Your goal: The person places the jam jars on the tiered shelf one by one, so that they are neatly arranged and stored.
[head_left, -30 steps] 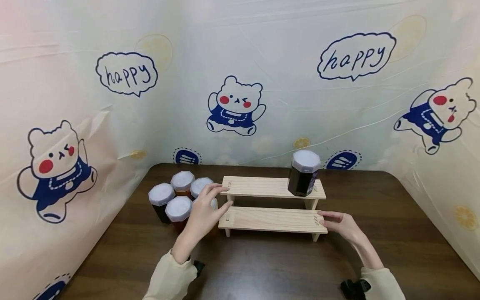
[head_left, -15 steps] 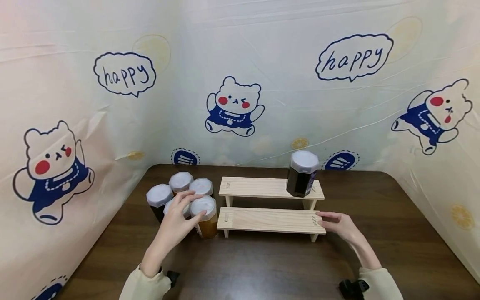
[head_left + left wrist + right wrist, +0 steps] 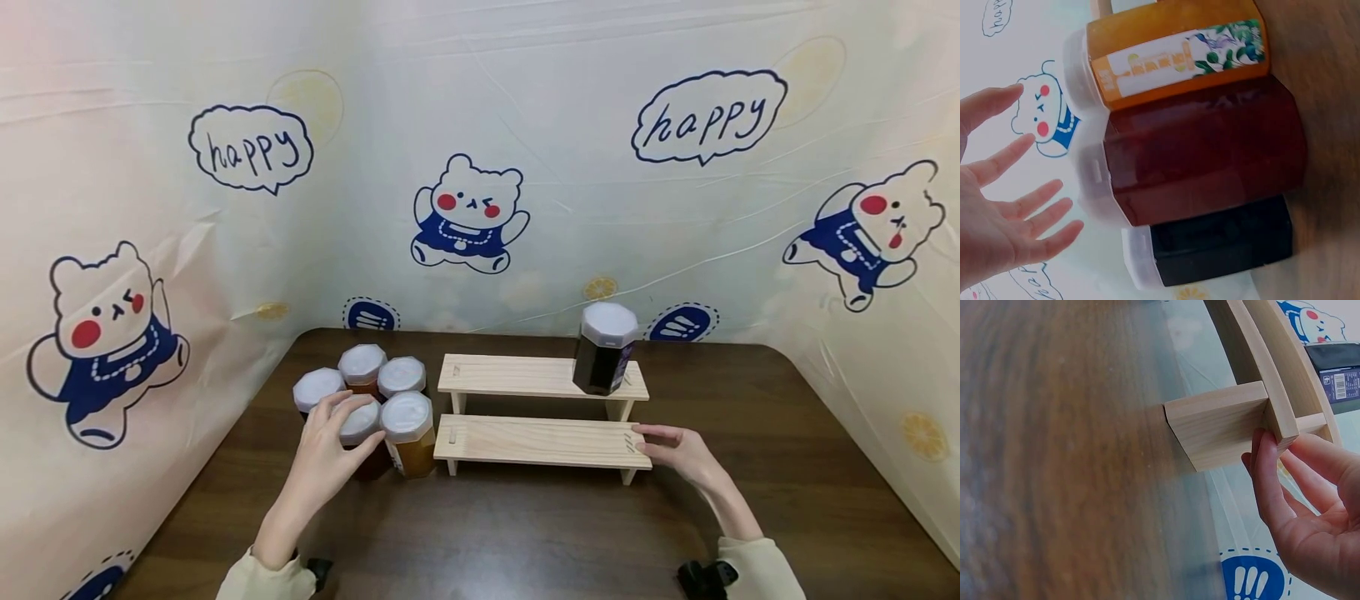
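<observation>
My left hand (image 3: pixel 318 454) hovers over a dark red jar (image 3: pixel 1204 156) with a white lid, its fingers spread and holding nothing. In the left wrist view, a gap shows between the fingertips and the lids. An amber jar (image 3: pixel 412 450) with a floral label stands on one side of the red one, a black jar (image 3: pixel 1225 240) on the other. My right hand (image 3: pixel 678 450) pinches the right end of the lower board of a two-tier wooden shelf (image 3: pixel 540 440). In the right wrist view, fingers (image 3: pixel 1266 481) lie at the board's end corner.
A dark jar (image 3: pixel 600 358) with a white lid stands at the right end of the upper board. Two more white-lidded jars, one behind (image 3: pixel 363 363) and one at the back right (image 3: pixel 402 375), complete the group. A printed curtain (image 3: pixel 570 208) borders the brown table (image 3: pixel 525 533).
My left hand has moved left and back from the shelf's left end, past the amber jar, to the red jar. The right hand stays on the lower board.
</observation>
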The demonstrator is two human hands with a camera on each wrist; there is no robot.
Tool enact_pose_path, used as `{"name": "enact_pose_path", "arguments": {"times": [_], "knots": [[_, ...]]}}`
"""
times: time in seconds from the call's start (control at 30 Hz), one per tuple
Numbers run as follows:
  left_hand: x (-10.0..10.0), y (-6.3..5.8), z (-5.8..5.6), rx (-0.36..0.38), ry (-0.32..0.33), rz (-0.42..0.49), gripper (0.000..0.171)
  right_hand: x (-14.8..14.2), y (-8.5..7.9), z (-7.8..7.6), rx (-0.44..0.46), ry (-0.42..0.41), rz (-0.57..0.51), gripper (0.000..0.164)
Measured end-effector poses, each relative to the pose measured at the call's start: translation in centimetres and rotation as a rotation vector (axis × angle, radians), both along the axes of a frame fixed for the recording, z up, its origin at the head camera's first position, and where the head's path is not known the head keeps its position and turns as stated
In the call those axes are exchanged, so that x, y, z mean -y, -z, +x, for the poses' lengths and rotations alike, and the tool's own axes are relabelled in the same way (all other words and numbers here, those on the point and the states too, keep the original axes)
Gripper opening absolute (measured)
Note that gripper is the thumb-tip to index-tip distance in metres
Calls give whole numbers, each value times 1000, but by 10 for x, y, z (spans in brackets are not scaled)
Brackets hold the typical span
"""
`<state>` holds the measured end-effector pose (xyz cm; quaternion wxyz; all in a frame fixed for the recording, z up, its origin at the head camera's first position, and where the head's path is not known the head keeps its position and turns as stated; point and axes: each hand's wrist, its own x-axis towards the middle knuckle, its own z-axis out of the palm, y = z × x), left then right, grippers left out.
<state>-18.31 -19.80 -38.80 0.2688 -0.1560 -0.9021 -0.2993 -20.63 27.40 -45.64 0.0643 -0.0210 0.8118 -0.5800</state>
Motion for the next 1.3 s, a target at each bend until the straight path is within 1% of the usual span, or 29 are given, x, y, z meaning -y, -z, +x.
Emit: {"name": "enact_pose_path", "arguments": {"times": [0.2,0.37,0.47,0.77,0.93,1.03,1.2,1.3], "knots": [[8,4,2,50,-50,-5,46,0,0,0,7,4,0,46],[13,8,3,115,-78,-7,49,0,0,0,15,8,0,47],[14,11,2,142,-88,-4,51,0,1,-1,18,10,0,47],[16,25,-5,140,-105,43,52,0,2,-1,22,8,-4,47],[16,31,-8,154,-110,62,54,0,2,-1,17,10,4,47],[16,33,-9,173,-113,64,56,0,2,-1,18,10,5,47],[17,36,-12,224,-121,88,57,0,2,-1,19,7,-4,47],[18,37,-14,227,-118,113,57,0,2,-1,17,9,-9,47]]}}
